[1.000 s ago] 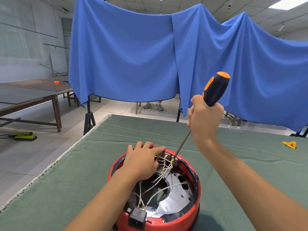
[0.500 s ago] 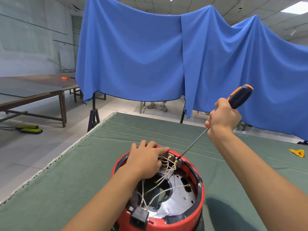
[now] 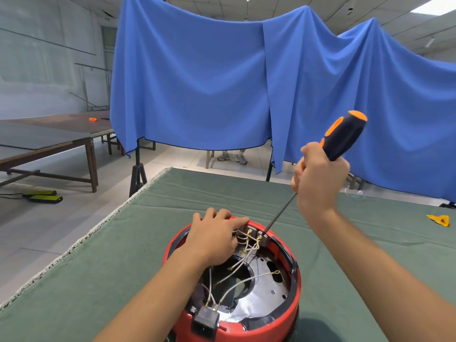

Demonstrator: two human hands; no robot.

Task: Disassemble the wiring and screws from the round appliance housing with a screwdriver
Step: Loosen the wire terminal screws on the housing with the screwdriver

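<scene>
Fingers (image 3: pixel 311 154) of the right hand (image 3: pixel 318 178) are curled tight round the lower part of the screwdriver (image 3: pixel 341 137) handle, so this hand has a full grip on the tool. The long axis of the screwdriver slopes down and to the left, from the orange and black handle, which is high and to the right, to the thin metal shaft and its tip. The tip sits at the terminal block (image 3: pixel 256 234) on the far inner wall of the round red housing (image 3: pixel 294 287); I cannot tell if it is seated in a screw head.

The left hand (image 3: pixel 212 239) rests on the far left rim of the housing, its fingers spread and nearly straight, with the fingertips just beside the same terminals. It seems to steady the housing and it pinches nothing that I can see. It is nearer to the screws than the right hand.

White wires (image 3: pixel 243 283) with brass lugs run from the terminals down to a black socket (image 3: pixel 204 320) at the near rim. The housing stands on the green desk (image 3: pixel 123 255), close to the person.

No brand, label or writing can be read on the tool or the housing.
</scene>
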